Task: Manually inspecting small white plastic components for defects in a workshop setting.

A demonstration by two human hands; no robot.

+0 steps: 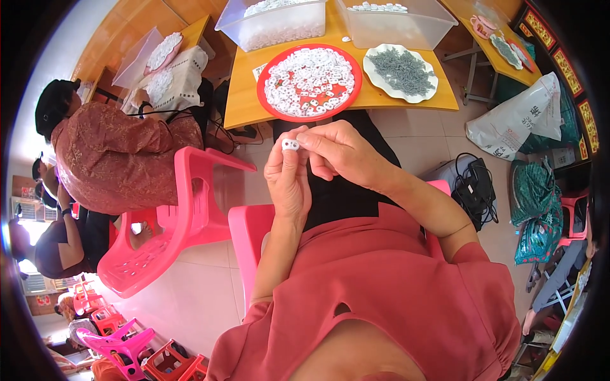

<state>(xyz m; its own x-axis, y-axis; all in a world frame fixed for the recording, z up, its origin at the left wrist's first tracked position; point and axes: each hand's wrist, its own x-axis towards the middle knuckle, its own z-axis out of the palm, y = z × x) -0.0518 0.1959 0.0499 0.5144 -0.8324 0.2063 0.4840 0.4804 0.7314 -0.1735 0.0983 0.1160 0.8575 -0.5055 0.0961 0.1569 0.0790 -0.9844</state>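
A small white plastic piece with two dark holes (290,145) is pinched between the thumb and fingers of my left hand (289,184), held up just short of the table edge. My right hand (346,152) is closed in a pinch at the right side of that piece; whatever its fingertips hold is hidden. Beyond both hands, a round red tray (358,77) is spread with many similar white pieces. To its right lies a white scalloped plate (416,97) heaped with small grey parts (400,70).
Two clear plastic bins (397,28) with white pieces stand at the back of the yellow table (244,105). A pink chair (190,209) and a seated person (121,152) are at left. A white sack (518,120) and a black cable bundle (475,190) lie at right.
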